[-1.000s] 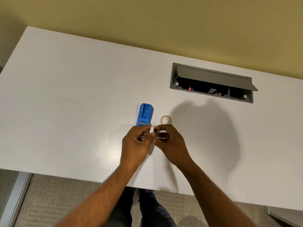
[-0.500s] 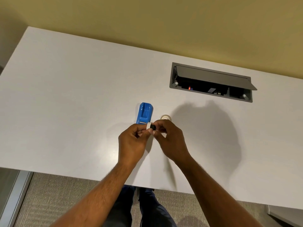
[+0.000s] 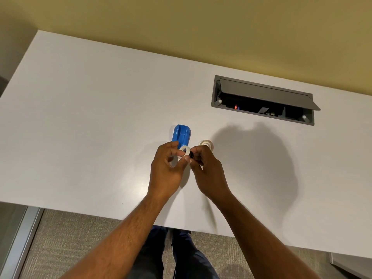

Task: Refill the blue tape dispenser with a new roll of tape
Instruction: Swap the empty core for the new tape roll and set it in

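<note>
Left hand pinching white tape roll, right hand pinching small black core against it, above white table's near edge; blue plastic dispenser just beyond. Risk: core slipping, misaligned w/ hole

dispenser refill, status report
Left hand holds tape roll; right hand pinches black hub. Dispenser on table, unloaded. Nothing in the way.

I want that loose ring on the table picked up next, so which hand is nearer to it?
Right. The right hand sits just below the ring, its fingertips almost at it; the left hand is farther to the ring's left, holding the tape roll.
</note>
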